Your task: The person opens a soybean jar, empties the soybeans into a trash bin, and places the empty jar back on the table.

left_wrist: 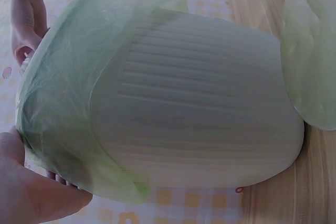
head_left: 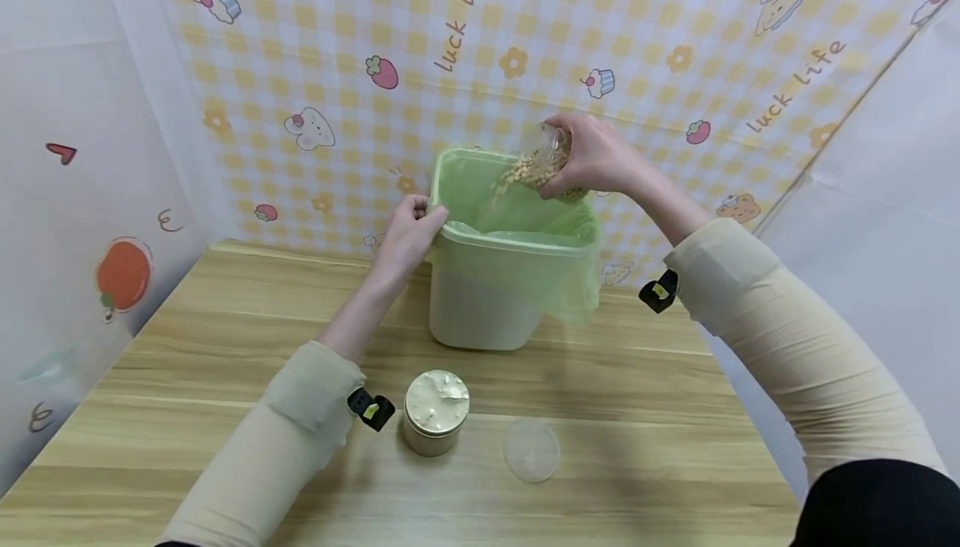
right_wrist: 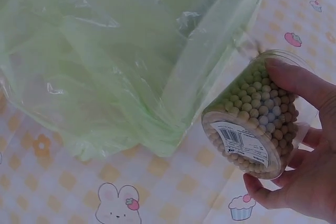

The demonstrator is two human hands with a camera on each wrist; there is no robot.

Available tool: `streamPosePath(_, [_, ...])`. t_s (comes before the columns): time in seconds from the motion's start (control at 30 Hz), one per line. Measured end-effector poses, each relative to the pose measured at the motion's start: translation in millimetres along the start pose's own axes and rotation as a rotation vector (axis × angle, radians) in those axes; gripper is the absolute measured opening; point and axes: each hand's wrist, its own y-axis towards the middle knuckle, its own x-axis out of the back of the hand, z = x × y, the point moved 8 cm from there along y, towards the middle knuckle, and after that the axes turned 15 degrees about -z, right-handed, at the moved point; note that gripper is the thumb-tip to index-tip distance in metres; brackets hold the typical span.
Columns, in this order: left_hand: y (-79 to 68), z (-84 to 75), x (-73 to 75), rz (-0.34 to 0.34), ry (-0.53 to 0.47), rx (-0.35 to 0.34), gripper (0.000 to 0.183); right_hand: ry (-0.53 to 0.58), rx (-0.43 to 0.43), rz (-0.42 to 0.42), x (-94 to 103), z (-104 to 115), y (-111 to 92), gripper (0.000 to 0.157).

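The right hand is closed around a clear jar full of small pale round beans, and its grip is clamped on the body of the jar with the fingers on one side and the thumb on the other. The jar is tilted with its mouth down toward the opening of a small pale bin, and some beans are in the air between the mouth and the green bag that lines the bin. In the right wrist view the bottom of the jar carries a white label with a barcode. The left hand pinches the edge of the green bag at the left rim of the bin, so its grip is closed on the thin plastic. The bin stands at the back of the wooden tabletop, close to the checked wall. Nearer to the person, a second jar with a cream lid stands upright, and a clear round lid lies flat just to the right of it.
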Motion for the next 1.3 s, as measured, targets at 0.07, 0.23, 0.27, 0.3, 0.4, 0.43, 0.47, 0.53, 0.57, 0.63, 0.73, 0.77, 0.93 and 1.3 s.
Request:
streamPosePath(0.07, [-0.2, -0.1, -0.5, 0.002, -0.001, -0.002, 0.041, -0.001, -0.004, 0.003, 0.6, -0.3, -0.2, 0.093])
streamPosePath(0.23, [-0.8, -0.3, -0.7, 0.005, -0.001, 0.002, 0.042, -0.017, -0.008, 0.021, 1.4, 1.3, -1.4, 0.095])
streamPosePath(0.27, [-0.7, -0.4, -0.7, 0.004, 0.0, 0.001, 0.042, -0.02, -0.008, 0.024, 1.6, 1.9, -1.5, 0.095])
streamPosePath(0.3, [-0.6, -0.5, -0.6, 0.004, 0.001, 0.001, 0.043, -0.023, -0.008, 0.026, 1.8, 2.4, -1.7, 0.096])
streamPosePath(0.4, [-0.3, -0.5, -0.1, -0.001, -0.001, -0.002, 0.043, -0.024, -0.014, 0.034, 2.2, 3.8, -1.9, 0.097])
streamPosePath(0.43, [0.0, -0.2, -0.1, -0.002, -0.003, -0.001, 0.042, -0.024, -0.012, 0.035, 2.4, 4.1, -2.1, 0.097])
streamPosePath(0.47, [0.2, 0.1, -0.1, -0.003, -0.004, -0.001, 0.042, -0.024, -0.012, 0.037, 2.7, 4.4, -2.3, 0.097])
streamPosePath(0.53, [0.3, 0.4, 0.2, -0.004, -0.004, -0.001, 0.041, -0.028, -0.011, 0.039, 3.3, 4.8, -2.7, 0.097])
streamPosePath(0.57, [0.3, 0.4, 0.3, -0.006, -0.003, -0.003, 0.042, -0.031, -0.011, 0.039, 3.5, 4.9, -2.8, 0.097])
streamPosePath(0.63, [0.3, 0.3, 0.4, -0.006, -0.003, -0.005, 0.043, -0.037, -0.009, 0.039, 3.9, 5.1, -2.8, 0.097])
streamPosePath(0.73, [0.1, -0.3, -0.1, -0.005, -0.002, -0.008, 0.045, -0.044, -0.006, 0.04, 4.0, 4.6, -2.6, 0.098])
streamPosePath(0.77, [0.1, -0.5, -0.4, -0.003, -0.002, -0.007, 0.046, -0.045, -0.005, 0.04, 4.0, 4.4, -2.5, 0.098])
streamPosePath(0.93, [0.1, -0.9, -1.2, 0.003, 0.003, -0.001, 0.046, -0.047, 0.008, 0.04, 4.0, 3.4, -2.3, 0.097])
streamPosePath(1.3, [-0.3, -0.7, -1.2, 0.001, 0.006, -0.003, 0.047, -0.066, 0.025, 0.054, 3.3, 5.0, -2.2, 0.097])
